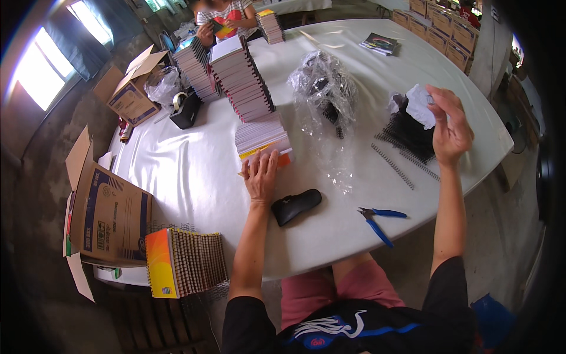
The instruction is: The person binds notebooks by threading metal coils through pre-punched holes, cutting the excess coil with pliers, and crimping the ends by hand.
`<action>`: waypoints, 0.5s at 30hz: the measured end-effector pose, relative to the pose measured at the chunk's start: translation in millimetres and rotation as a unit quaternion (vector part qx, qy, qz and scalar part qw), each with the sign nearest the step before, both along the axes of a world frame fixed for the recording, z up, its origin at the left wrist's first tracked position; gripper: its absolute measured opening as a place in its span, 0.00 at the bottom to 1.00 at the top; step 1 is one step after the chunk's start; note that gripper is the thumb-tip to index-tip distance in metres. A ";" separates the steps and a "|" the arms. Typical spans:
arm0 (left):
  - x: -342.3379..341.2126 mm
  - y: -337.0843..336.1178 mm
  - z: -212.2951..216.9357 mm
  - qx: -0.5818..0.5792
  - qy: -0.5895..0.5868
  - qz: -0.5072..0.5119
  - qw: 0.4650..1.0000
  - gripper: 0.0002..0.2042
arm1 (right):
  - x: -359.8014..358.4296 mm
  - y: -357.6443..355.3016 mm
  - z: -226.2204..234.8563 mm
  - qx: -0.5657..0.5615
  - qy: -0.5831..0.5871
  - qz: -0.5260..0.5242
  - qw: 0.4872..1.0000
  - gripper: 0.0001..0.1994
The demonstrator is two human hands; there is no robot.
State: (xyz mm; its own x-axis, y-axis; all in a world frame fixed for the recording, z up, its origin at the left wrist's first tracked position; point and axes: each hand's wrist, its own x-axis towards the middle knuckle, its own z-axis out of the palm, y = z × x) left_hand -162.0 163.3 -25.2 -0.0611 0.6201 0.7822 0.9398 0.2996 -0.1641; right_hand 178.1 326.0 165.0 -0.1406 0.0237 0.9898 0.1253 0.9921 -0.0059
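Cutters w/ blue handles (pixel 389 213): on table (pixel 324 242), body side of R hand (pixel 453 127), handles splayed. Risk: a dropping R forearm could knock them twd table edge.

Black case (pixel 296 206): just body side of L hand (pixel 260 174) fingers. Risk: L wrist poss. catches it if drawn back.

L fingers: extended over front edge of page pile (pixel 262 133), touching its orange-yellow cover (pixel 284 160). Whether they grip: n/d, thumb mostly hidden. Risk: uneven push could fan top sheets; cause, loose-looking edges.

Loose coil (pixel 392 166): lies L of and below R fingers, apart. Risk: could roll if brushed.

R fingers: raised, thumb & index tips nr each other; small item btwn them poss., can't confirm. Risk: if held, light pinch could drop it.

Black coils (pixel 413 137), crumpled white paper (pixel 420 106): just L of R fingers. Risk: coil ends could snag & tangle.

Clear bag (pixel 321 88): beyond, btwn both hands. Risk: film could catch coils.

Tall book stack (pixel 242 82): beyond L fingers, behind pile. Risk: could topple if pile is shoved back.
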 end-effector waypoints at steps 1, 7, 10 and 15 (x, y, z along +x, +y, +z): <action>-0.5 -2.4 -1.8 -0.004 0.006 0.002 1.000 0.20 | -0.5 -8.3 4.4 0.006 0.013 0.017 1.000 0.14; 4.2 -11.4 11.2 -0.043 -0.052 -0.028 0.997 0.19 | 9.2 -54.6 22.4 0.097 0.033 0.059 0.993 0.10; 4.1 -10.2 13.3 -0.063 -0.079 -0.031 0.994 0.18 | 16.1 -74.7 21.8 0.089 0.043 0.093 0.991 0.10; 4.7 -6.6 16.5 -0.065 -0.122 -0.033 0.990 0.19 | 19.8 -104.2 16.2 0.026 0.017 0.140 0.990 0.10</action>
